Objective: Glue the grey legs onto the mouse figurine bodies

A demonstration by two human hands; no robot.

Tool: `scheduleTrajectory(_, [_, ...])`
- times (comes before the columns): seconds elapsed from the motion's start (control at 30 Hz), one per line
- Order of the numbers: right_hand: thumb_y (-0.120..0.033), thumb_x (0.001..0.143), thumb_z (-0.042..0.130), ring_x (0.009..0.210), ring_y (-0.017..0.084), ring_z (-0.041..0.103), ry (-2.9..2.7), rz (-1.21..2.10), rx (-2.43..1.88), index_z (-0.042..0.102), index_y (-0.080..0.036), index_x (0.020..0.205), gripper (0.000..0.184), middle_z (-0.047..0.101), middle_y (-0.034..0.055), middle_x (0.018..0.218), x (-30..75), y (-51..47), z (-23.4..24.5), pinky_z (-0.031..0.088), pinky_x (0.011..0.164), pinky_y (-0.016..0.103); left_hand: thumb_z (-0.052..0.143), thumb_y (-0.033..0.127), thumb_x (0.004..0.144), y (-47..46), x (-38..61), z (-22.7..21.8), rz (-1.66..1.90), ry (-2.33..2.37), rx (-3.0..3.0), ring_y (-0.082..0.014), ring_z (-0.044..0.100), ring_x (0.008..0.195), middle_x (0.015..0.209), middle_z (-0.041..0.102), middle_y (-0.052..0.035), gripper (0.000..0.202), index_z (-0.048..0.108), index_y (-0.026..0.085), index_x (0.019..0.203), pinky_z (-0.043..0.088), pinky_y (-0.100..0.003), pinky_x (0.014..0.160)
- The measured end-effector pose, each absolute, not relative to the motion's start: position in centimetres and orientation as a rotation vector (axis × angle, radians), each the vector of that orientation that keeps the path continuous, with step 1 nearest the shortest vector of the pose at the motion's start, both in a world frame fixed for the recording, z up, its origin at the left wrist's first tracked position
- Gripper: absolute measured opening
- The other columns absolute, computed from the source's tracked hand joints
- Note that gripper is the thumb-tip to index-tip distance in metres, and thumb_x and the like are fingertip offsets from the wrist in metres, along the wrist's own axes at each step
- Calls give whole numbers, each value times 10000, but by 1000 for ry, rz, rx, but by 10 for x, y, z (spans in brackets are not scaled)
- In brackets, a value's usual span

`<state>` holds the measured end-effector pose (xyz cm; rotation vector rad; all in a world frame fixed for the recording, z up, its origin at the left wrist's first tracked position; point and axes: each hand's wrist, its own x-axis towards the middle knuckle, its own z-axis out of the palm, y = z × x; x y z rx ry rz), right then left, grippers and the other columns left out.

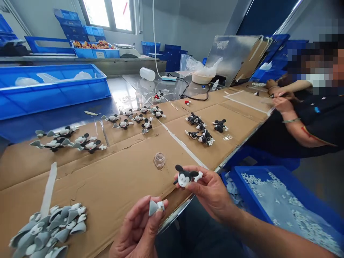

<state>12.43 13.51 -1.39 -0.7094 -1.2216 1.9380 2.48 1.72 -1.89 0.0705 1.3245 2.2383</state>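
My left hand (139,229) pinches a small grey cone with a white glove-shaped piece (153,208) between thumb and fingers. Just to its right and a little higher, my right hand (212,190) grips a black-and-white mouse figurine (184,179), its white face turned toward me and one white-gloved arm sticking out. The two parts are apart. Beyond them on the cardboard stands a small clear round dish (159,160). At the lower left lies a pile of similar grey cone pieces (63,223). Mouse figurines without cones (205,137) form a cluster past the dish.
Several figurines with grey cones (90,146) lie along the far left of the cardboard (129,168). A blue crate (53,95) stands behind them. Below the table edge at right is a blue bin of small white parts (271,200). Another person's hand (283,105) works at the far right.
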Motion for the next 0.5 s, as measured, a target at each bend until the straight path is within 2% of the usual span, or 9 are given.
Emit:
scheduleTrajectory(0.13, [-306,706,926,810,155,742,-1358,1873,-446,814,-248,971,293,802,39,896,117,132,-26,605,762,262,1015,345,497,21,26,-20,2291,1332,56,-126,769,650,759,807,36,385,794,245,796,618,-151,752])
scheduleTrajectory(0.33, [-383,741,898,774,161,709,-1466,1836,-269,792,-188,935,295,777,62,848,105,139,-29,582,716,284,1007,323,526,21,23,-24,2312,1368,71,-126,775,700,810,813,47,377,768,244,807,622,-187,800])
scheduleTrajectory(0.5, [-346,738,902,802,153,727,-1466,1917,-249,777,-176,953,301,782,58,875,103,142,-30,589,753,273,996,319,562,19,23,-29,2305,1426,113,-99,765,703,805,811,54,364,765,240,832,610,-155,790])
